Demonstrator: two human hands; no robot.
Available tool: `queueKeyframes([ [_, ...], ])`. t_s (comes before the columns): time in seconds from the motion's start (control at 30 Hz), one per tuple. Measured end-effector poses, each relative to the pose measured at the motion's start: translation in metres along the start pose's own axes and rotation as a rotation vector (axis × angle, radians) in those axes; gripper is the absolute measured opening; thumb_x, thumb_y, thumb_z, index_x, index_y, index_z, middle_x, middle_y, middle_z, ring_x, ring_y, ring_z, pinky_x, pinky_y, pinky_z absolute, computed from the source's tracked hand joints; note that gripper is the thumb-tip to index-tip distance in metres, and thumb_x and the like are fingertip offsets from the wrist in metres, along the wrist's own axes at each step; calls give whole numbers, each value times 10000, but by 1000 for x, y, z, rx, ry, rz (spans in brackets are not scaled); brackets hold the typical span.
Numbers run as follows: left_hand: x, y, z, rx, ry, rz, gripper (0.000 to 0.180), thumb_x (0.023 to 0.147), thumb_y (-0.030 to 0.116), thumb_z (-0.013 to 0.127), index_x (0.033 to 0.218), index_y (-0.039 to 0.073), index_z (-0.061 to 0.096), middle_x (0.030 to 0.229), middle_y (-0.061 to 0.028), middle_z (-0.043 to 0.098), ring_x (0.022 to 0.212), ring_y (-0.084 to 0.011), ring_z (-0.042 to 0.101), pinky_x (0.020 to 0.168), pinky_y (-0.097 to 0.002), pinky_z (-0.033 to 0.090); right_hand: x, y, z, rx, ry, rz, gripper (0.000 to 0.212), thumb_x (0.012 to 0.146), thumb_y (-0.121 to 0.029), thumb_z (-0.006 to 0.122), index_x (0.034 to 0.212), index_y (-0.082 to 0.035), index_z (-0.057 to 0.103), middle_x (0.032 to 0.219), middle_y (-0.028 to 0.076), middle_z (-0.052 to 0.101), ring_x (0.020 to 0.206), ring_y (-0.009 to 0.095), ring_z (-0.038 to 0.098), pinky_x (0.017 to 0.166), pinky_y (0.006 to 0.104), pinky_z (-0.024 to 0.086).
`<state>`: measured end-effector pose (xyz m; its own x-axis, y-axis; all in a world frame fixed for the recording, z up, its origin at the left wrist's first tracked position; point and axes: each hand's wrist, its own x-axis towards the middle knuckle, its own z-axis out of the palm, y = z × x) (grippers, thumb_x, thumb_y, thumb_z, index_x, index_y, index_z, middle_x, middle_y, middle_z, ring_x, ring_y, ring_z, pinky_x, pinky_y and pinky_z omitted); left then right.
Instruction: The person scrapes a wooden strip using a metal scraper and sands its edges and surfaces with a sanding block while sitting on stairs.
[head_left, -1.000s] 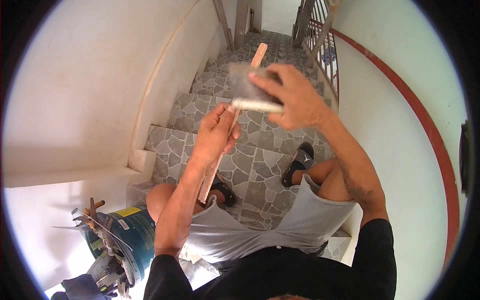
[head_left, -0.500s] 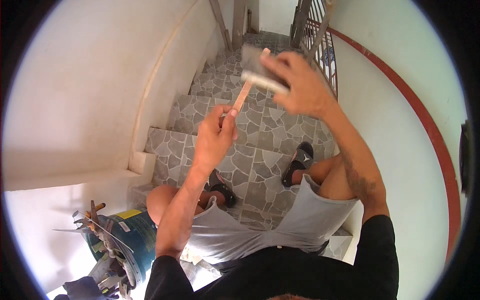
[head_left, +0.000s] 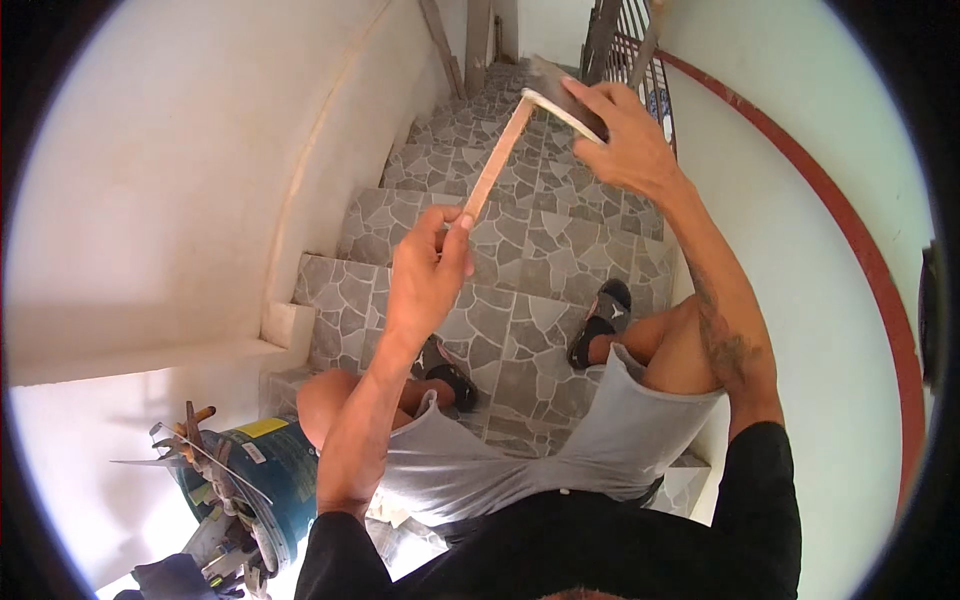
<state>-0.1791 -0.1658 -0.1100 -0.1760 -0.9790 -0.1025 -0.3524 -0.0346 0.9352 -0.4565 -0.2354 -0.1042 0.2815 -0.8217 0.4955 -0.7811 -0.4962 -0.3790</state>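
My left hand (head_left: 428,275) pinches the lower end of a thin, pale wooden strip (head_left: 495,165) between thumb and fingers. The strip slants up and away to the right. At its far end, my right hand (head_left: 632,140) grips a flat grey block (head_left: 557,86) with a pale edge. That block is tilted, and its pale edge meets or overlaps the tip of the strip. Its underside is hidden, so its exact kind is unclear. Both hands are raised over the stone-patterned steps, in front of my knees.
Grey stone-patterned steps (head_left: 400,215) descend ahead between a cream wall (head_left: 200,180) and a pale right wall with a red band (head_left: 850,220). A metal railing (head_left: 655,95) stands far right. By my left leg sits a dark green bucket (head_left: 300,480) with several hand tools.
My right hand and the block have moved up and to the right, toward the strip's far end, uncovering more of the strip. My left hand has stayed nearly still.
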Motion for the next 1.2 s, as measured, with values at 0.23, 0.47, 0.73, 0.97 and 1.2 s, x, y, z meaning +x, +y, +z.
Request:
queueKeyframes([
  [0.23, 5, -15, -2, 38, 111, 151, 234, 1030, 247, 534, 1026, 25, 609, 607, 10, 547, 486, -48, 436, 449, -240, 342, -18, -65, 19, 55, -96, -234, 756, 682, -133, 676, 1419, -111, 507, 1195, 198, 541, 1038, 355, 580, 931, 411, 486],
  [0.47, 5, 0, -4, 75, 91, 95, 233, 1019, 235, 550, 1043, 17, 626, 625, -5, 580, 497, -52, 454, 454, -245, 353, -4, 4, -10, 9, 14, 165, 775, 638, -212, 766, 1361, -71, 526, 1174, 196, 544, 1095, 362, 550, 958, 451, 469],
  [0.73, 4, -17, -9, 309, 104, 175, 202, 941, 106, 595, 1102, -1, 654, 748, -134, 710, 664, -144, 671, 619, -309, 494, -25, -75, 27, 8, -144, -256, 813, 630, -196, 753, 1404, -113, 518, 1238, 171, 513, 1106, 372, 539, 960, 458, 458],
  [0.97, 6, 4, 1, 124, 97, 53, 185, 962, 81, 564, 1062, -25, 676, 772, -44, 697, 677, -45, 534, 600, -253, 430, -8, -32, 21, -61, -108, -175, 756, 654, -238, 783, 1352, -65, 550, 1200, 181, 523, 1105, 381, 528, 955, 479, 443],
  [1.2, 4, -7, -7, 79, 54, 48, 279, 987, 159, 590, 1208, 3, 653, 773, -12, 691, 581, -15, 430, 518, -232, 361, -5, -49, 14, 296, -72, 135, 599, 783, -111, 697, 1353, -25, 535, 1194, 217, 598, 1090, 361, 608, 984, 442, 469],
])
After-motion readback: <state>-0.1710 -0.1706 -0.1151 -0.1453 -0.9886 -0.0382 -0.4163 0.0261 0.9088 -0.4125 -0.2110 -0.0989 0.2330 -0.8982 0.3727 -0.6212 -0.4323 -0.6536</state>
